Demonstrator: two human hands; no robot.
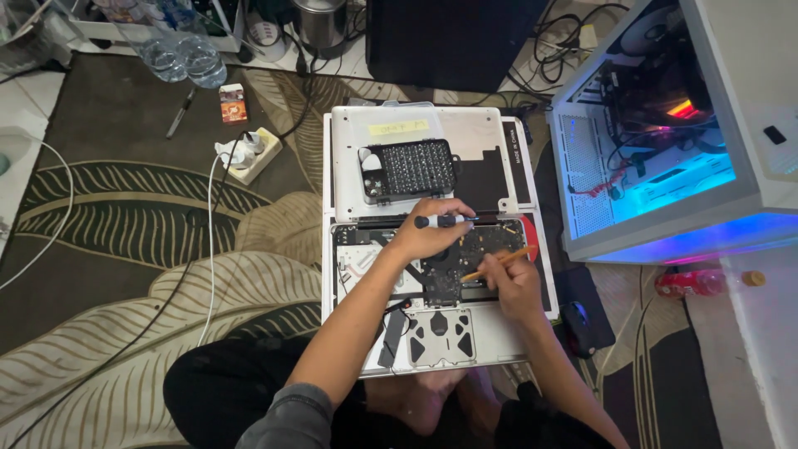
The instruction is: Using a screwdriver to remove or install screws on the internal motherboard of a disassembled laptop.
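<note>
On patterned rug, left fingers [432, 218] grip screwdriver [445, 221], right fingers [499, 264] pinch orange stick [497, 263] over opened laptop [499, 337]

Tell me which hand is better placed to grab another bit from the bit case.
Left: the left hand with the screwdriver sits just below the bit case. The right hand, lower down, holds an orange stick.

Leaf-patterned dark rug [125, 208] under everything. Clear plastic water bottle [179, 56] lying at top left, black pen [180, 113] and small red-orange card box [233, 103] just beside. White power strip [248, 154] with plugs, white cable [209, 241] trailing down rug. White open computer case [665, 141], lit blue inside, at right. Red bottle [694, 283] below case. Black mouse [575, 320] on dark pad.
</note>
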